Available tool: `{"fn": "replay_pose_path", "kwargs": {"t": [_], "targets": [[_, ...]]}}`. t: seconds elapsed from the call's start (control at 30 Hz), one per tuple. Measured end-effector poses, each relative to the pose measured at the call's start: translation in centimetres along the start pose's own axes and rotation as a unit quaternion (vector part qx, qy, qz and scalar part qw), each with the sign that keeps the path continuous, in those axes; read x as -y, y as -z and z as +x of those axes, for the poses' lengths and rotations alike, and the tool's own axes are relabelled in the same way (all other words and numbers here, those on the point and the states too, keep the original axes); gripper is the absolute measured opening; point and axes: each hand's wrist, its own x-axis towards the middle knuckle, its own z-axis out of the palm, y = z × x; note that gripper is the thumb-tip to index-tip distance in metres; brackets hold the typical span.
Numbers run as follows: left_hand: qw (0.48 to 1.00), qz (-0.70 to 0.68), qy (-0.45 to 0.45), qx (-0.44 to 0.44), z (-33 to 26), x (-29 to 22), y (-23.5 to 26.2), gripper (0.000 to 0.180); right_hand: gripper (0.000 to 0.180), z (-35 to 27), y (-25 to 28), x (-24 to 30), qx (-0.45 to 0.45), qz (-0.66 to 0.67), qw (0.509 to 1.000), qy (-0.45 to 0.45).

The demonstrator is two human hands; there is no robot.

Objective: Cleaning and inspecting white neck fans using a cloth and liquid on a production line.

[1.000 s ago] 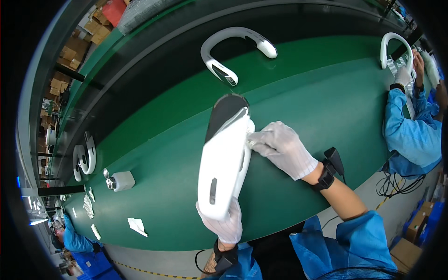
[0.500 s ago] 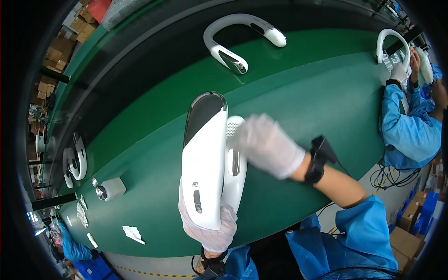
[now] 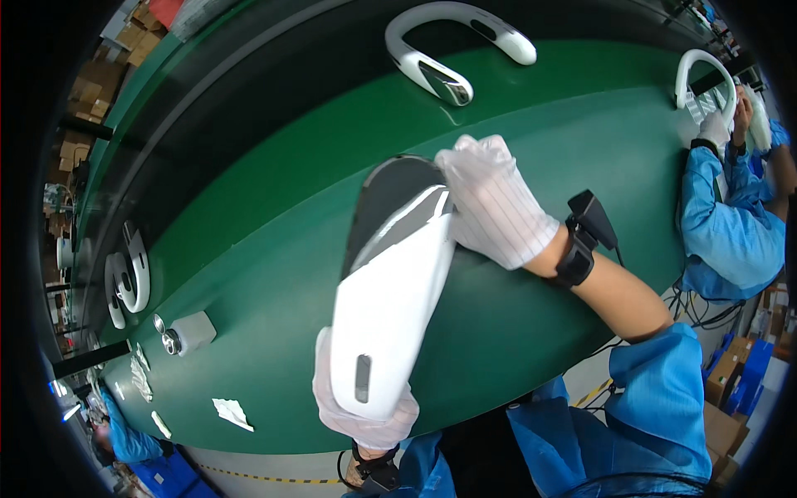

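Note:
A white U-shaped neck fan (image 3: 390,307) with a dark grey end panel is held up over the green table. My left hand (image 3: 365,415), in a white striped glove, is closed around its lower end from beneath. Against the upper right edge, beside the dark panel, rests my right hand (image 3: 502,199), also gloved. Its fingers are curled closed, and whatever they hold is hidden. The fan's second arm is out of sight behind the near one. Another white neck fan (image 3: 415,62) lies farther back.
White neck fans (image 3: 137,270) stand at the left. Near them are a small white bottle with a metal cap (image 3: 193,334) and a crumpled white scrap (image 3: 232,412) on the green table (image 3: 531,349). A co-worker's blue sleeve (image 3: 722,224) shows at the right, beside another neck fan (image 3: 685,79).
The held fan has tilted and turned, hiding its perforated second arm. My right hand has moved up to the dark end. My view has shifted slightly.

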Motion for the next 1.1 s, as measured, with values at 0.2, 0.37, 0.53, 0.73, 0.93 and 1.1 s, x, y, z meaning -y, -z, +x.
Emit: {"fn": "replay_pose_path", "kwargs": {"t": [0.2,0.37,0.53,0.73,0.93,1.1], "targets": [[0.997,0.042,-0.047,-0.054,-1.0,1.2,-1.0,0.081,0.011,-4.7,-0.3,7.5,0.058,0.152,0.979,0.125],[0.958,-0.181,0.220,0.023,-7.4,4.2,1.0,0.068,0.009,-1.8,1.7,2.4,0.062,0.208,0.972,-0.089],[0.994,-0.093,-0.013,0.054,-7.9,4.3,0.3,0.065,0.017,-2.9,0.9,3.1,-0.022,0.549,0.751,-0.365],[0.986,-0.085,-0.130,0.053,-7.6,4.7,-0.4,0.062,0.025,-3.2,4.5,3.4,-0.004,0.649,0.625,-0.434],[0.979,-0.077,-0.180,0.050,-7.3,4.9,-0.1,0.059,0.023,-3.7,10.5,4.8,-0.075,0.623,0.751,-0.208],[0.979,-0.107,-0.170,0.047,-5.9,3.9,0.4,0.046,0.019,-2.2,12.5,5.9,-0.120,0.496,0.846,-0.155]]}}
